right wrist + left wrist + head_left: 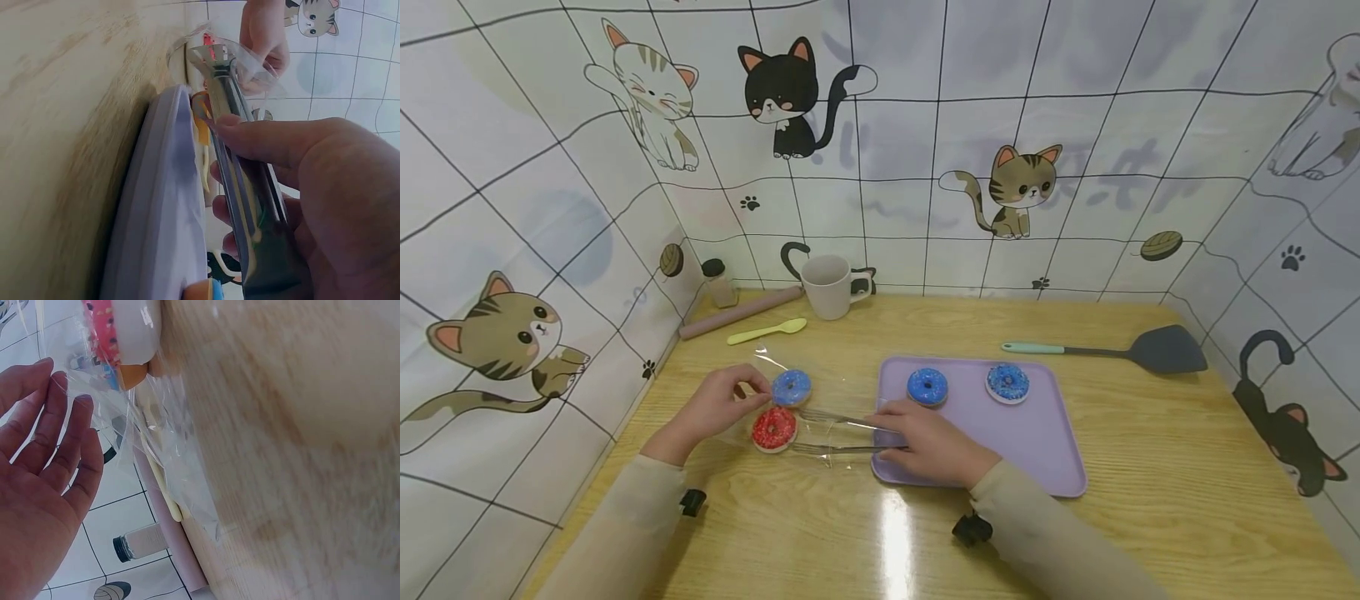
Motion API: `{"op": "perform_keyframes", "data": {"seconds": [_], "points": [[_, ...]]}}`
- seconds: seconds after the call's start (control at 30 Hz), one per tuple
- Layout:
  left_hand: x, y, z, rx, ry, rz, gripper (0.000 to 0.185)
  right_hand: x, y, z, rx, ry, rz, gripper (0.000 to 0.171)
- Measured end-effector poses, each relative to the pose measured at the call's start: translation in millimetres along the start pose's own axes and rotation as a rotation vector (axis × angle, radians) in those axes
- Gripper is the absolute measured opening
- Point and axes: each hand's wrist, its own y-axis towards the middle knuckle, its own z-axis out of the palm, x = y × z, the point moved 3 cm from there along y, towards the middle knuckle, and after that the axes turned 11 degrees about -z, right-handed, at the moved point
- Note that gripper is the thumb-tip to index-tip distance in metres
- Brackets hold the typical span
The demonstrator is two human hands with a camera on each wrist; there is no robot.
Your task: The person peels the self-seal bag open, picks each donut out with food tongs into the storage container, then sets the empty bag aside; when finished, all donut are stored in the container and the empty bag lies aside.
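Note:
My left hand (721,402) pinches the edge of a clear plastic bag (169,444) between thumb and fingertips. A light-blue toy donut (792,388) and a red sprinkled donut (774,429) lie at the bag, beside that hand; whether they are inside it I cannot tell. Metal tongs (234,125) are gripped in my right hand (936,446), over the left part of a lilac tray (1022,458). The tongs' tips point left, spread apart, near the red donut. On the tray sit a blue donut (927,387) and a blue sprinkled donut (1007,382).
Behind the bag lie a yellow spoon (767,332) and a pinkish rod (741,312). A white mug (827,287) and a small black-capped jar (720,285) stand near the back wall. Beyond the tray, at right, lies a spatula (1165,350). Cat-patterned walls enclose the wooden table.

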Motion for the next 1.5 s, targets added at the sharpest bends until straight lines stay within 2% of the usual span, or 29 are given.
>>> {"op": "perform_keyframes", "data": {"seconds": [0.17,0.47,0.83,1.2,1.5], "points": [[-0.3,1.0,0.8,0.004,-0.003,0.002,0.009,-2,7,4,0.013,0.04,0.021,0.055],[-2.1,0.0,1.3,0.013,-0.005,-0.007,0.008,-5,18,11,0.016,0.029,0.001,0.059],[-1.6,-1.6,1.5,0.023,-0.007,-0.021,0.005,0,17,10,0.019,0.026,-0.011,0.057],[2.0,-1.5,2.0,0.031,-0.016,-0.027,0.008,6,-13,-5,-0.02,0.003,-0.034,0.055],[-0.6,-3.3,0.7,0.036,-0.021,-0.03,0.008,2,-47,-17,-0.022,-0.031,0.034,0.055]]}}
